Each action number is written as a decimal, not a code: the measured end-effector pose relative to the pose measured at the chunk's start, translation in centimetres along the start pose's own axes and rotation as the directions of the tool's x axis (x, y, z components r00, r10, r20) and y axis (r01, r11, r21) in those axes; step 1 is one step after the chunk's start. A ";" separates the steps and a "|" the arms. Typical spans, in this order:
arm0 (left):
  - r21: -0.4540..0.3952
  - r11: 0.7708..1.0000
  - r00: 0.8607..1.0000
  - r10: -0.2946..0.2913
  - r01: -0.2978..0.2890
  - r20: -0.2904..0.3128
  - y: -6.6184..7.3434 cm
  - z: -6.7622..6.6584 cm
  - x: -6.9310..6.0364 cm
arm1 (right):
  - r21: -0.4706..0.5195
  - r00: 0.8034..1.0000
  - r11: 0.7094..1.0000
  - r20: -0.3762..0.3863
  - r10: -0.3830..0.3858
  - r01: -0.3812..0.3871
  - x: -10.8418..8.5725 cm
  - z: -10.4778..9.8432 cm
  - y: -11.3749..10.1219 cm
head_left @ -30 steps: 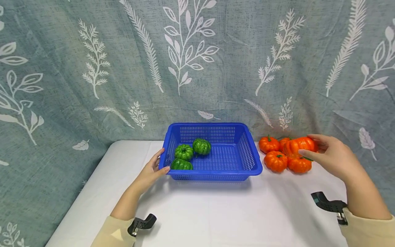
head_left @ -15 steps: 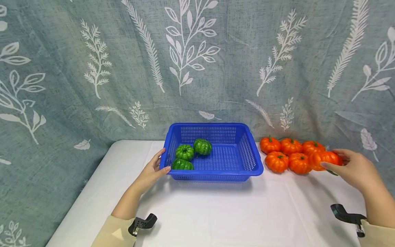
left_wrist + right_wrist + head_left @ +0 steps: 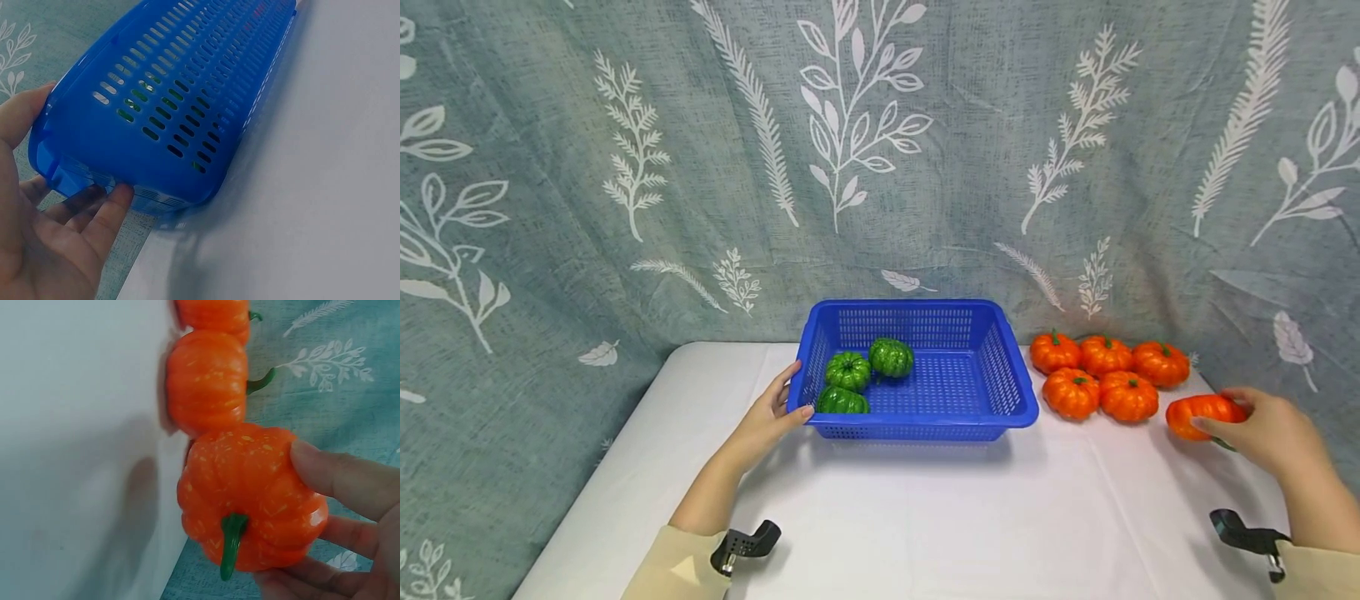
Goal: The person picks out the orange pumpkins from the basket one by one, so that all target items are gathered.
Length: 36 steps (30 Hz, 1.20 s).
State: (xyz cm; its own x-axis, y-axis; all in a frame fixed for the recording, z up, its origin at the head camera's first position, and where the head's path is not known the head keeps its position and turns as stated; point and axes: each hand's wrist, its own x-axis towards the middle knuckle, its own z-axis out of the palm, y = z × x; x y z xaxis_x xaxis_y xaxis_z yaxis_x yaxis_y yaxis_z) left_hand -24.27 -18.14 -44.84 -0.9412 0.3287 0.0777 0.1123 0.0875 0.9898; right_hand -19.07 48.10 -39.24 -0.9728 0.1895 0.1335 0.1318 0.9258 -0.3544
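Note:
My left hand [image 3: 766, 423] grips the left rim of a blue plastic basket [image 3: 913, 419], thumb at the front corner. In the left wrist view its fingers [image 3: 111, 215] press the basket's outer wall [image 3: 125, 144]. Three green toy pumpkins [image 3: 891, 357] lie in the basket's left half. At the far right my right hand [image 3: 1273, 429] holds an orange toy pumpkin [image 3: 1198, 414] between thumb and fingers, tilted on its side. Its green stem [image 3: 231, 547] shows in the right wrist view. I cannot tell whether this pumpkin touches the table.
Several orange pumpkins [image 3: 1105, 356] stand in two rows right of the basket, left of the held one. All rests on a white-covered table [image 3: 925, 517]. A grey-green curtain [image 3: 962, 167] with white leaf prints hangs behind.
My right hand has carried the orange pumpkin from above the group rightward, then lowered it toward the table's front right. The left hand and basket stay put.

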 end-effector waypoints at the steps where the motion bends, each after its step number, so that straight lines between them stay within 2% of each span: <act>1: 0.002 1.000 1.000 0.001 -0.001 0.000 0.0 0.0 0.0 | -0.004 1.000 1.000 0.005 0.009 -0.009 0.0 0.1 0.1; 7: -0.004 1.000 1.000 0.008 -0.008 -0.005 0.0 0.0 -0.1 | -0.045 0.994 0.997 0.076 0.072 -0.069 0.4 0.7 0.9; 12: -0.008 1.000 1.000 0.006 -0.006 -0.011 -0.3 0.1 -0.1 | -0.053 0.989 0.996 0.120 0.084 -0.078 0.5 0.7 0.5; 16: -0.004 1.000 1.000 0.003 -0.003 -0.015 -0.3 0.1 -0.1 | -0.048 0.993 0.997 0.101 0.062 -0.057 0.6 0.7 0.5; 23: -0.001 1.000 1.000 0.008 -0.008 -0.010 -0.3 0.0 0.1 | 0.005 0.996 0.997 0.026 0.081 -0.081 0.9 1.4 0.8; 28: -0.011 1.000 1.000 0.002 -0.002 -0.005 -0.3 0.0 0.1 | -0.004 0.996 0.996 -0.024 0.087 -0.087 1.3 2.1 0.9; 33: -0.007 1.000 1.000 0.008 -0.008 -0.006 -0.5 -0.1 0.1 | -0.004 0.999 0.999 -0.031 0.044 -0.044 1.5 2.5 1.3; 36: -0.010 1.000 1.000 0.019 -0.019 -0.001 -0.6 -0.2 0.2 | 0.003 1.000 1.000 -0.023 -0.010 0.010 1.8 2.9 1.7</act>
State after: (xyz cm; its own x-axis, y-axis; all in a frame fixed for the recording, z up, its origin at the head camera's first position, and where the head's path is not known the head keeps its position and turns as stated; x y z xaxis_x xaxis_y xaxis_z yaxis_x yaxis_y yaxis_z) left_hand -24.57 -18.28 -45.44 -0.9393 0.3291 0.0969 0.1273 0.0722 0.9892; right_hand -21.12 49.09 -42.27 -0.9693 0.1881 0.1582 0.1217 0.9265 -0.3562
